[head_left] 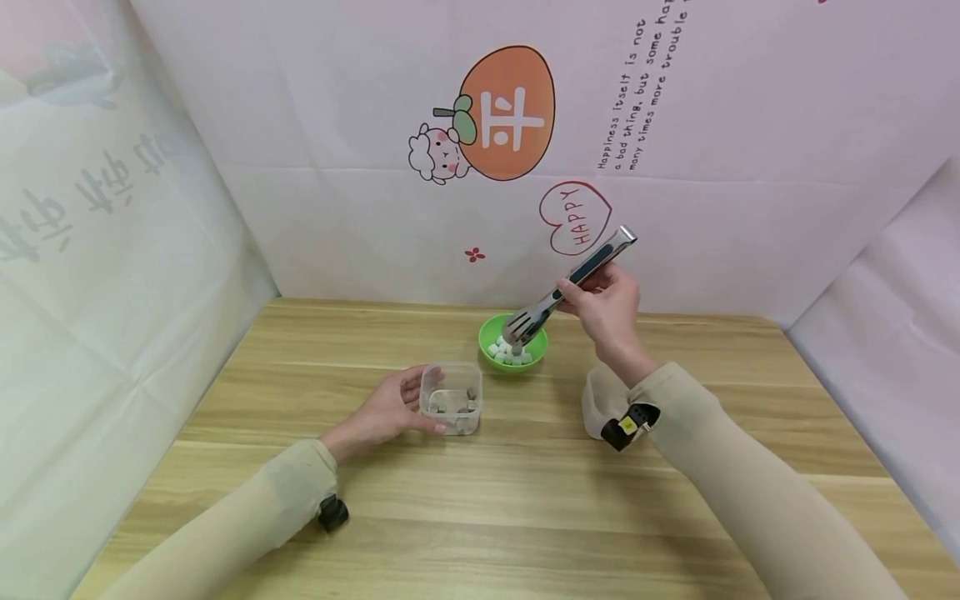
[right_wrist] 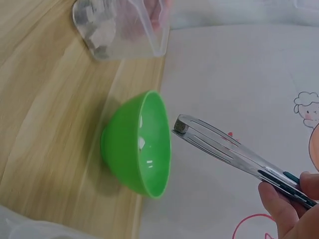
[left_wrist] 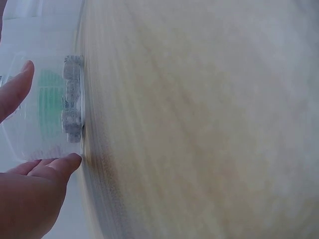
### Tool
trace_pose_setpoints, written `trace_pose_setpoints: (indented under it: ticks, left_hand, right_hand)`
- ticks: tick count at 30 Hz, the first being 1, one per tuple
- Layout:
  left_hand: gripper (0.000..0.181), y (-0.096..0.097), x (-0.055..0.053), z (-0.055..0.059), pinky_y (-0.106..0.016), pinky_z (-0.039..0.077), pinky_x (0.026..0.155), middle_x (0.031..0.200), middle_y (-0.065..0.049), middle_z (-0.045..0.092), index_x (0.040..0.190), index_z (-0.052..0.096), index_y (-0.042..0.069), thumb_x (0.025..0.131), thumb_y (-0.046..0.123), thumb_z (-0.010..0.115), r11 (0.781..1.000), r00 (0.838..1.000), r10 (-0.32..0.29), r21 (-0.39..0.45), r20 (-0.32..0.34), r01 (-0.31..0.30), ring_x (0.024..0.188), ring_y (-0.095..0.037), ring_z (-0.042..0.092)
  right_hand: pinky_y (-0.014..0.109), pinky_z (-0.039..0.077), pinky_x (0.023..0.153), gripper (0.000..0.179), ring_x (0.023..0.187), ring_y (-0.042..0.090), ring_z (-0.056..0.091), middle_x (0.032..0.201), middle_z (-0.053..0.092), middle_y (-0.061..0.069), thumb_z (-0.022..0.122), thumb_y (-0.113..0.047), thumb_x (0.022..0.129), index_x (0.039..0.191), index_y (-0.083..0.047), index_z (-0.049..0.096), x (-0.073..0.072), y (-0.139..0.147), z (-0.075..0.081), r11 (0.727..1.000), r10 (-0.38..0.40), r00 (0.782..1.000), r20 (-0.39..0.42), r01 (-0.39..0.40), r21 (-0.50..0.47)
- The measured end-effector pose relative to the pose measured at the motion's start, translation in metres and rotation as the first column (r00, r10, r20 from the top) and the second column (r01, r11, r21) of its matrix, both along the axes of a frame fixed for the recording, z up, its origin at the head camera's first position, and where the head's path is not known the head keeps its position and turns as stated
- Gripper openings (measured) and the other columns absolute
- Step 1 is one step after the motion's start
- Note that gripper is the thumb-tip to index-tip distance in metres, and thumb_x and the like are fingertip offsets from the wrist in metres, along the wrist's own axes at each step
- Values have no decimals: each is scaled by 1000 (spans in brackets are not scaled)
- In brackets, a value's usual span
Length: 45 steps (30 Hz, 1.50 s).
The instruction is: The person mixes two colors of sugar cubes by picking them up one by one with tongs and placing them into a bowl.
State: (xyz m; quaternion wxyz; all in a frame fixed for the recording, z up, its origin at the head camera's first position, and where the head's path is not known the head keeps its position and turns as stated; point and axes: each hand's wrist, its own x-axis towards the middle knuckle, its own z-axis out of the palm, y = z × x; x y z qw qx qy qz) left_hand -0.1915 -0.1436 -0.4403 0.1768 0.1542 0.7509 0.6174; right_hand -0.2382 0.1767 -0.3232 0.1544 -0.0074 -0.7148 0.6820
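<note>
My left hand [head_left: 384, 410] grips a clear plastic container [head_left: 453, 415] on the table, thumb on the near side and fingers on the far side. Several small grey cubes [left_wrist: 73, 94] lie on its floor. In my right hand [head_left: 611, 310] is a pair of metal tongs [head_left: 592, 263] with dark grip inlays. Their tips pinch one grey cube [right_wrist: 180, 126] just above the open side of a green bowl [right_wrist: 122, 144]. Several white cubes [head_left: 501, 350] lie in that bowl.
Another clear plastic container [head_left: 594, 407] stands to the right, partly hidden behind my right wrist. The wooden table [head_left: 480, 517] ends at a white printed cloth [head_left: 360, 225] hanging behind it. More cloth hangs on the left and right sides.
</note>
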Motion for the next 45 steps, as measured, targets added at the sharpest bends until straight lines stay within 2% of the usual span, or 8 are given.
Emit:
trace_pose_setpoints:
  ticks: [9,16,23,28,32,38,42,45]
  left_hand:
    - [103,0,0,0,-41,39,120,160,-22,45,160,31,-7,77,-3,91,1000,1000,-1,-13,-8,1,148,-38,41]
    - [102,-1,0,1,-42,38,120,160,-23,44,160,31,-7,77,-3,91,1000,1000,0,-8,3,0,149,-39,40]
    - [102,-1,0,1,-42,38,120,160,-23,44,160,32,-7,77,-3,91,1000,1000,-3,-2,4,3,149,-39,40]
    - [102,0,1,2,-41,39,119,160,-23,44,159,33,-7,76,-5,91,1000,1000,9,-5,4,-9,147,-40,42]
    - [102,1,3,3,-41,41,118,159,-24,44,159,33,-8,75,-6,91,1000,1000,24,-11,6,-24,146,-41,44]
    - [103,2,3,3,-42,41,118,159,-24,44,159,32,-8,74,-7,90,1000,1000,25,-11,1,-25,145,-41,44]
    - [103,2,3,3,-42,41,118,159,-24,44,159,32,-8,75,-7,90,1000,1000,22,-8,2,-22,146,-41,44]
    - [101,2,3,3,-42,41,118,159,-24,45,159,32,-8,76,-6,90,1000,1000,16,-2,1,-16,146,-40,43]
  right_hand:
    - [29,66,70,29,75,20,73,94,64,15,78,0,93,115,9,61,-12,5,-8,990,-60,998,14,57,125]
    - [26,65,68,27,84,30,72,96,66,17,78,-3,94,115,8,64,-18,7,-13,975,-80,997,-2,79,208]
    - [26,65,67,28,77,18,66,95,67,17,78,-2,94,117,7,66,-16,7,-15,960,-94,995,-34,100,262]
    - [22,61,64,26,77,18,64,94,68,14,78,-6,94,115,3,67,-14,9,-13,932,-128,990,-52,138,334]
    - [21,59,63,24,77,20,64,94,67,13,78,-8,94,111,2,65,-11,11,-8,920,-133,989,-65,148,363]
    - [24,64,67,26,76,23,68,93,67,15,79,-6,94,113,4,64,0,9,4,943,-80,990,-113,112,313]
    - [23,63,66,26,76,23,69,92,69,15,81,-7,93,111,4,66,14,1,14,945,-22,983,-183,80,318]
    - [22,61,66,23,75,22,68,91,72,14,82,-6,92,107,4,68,24,-6,18,944,27,969,-247,56,325]
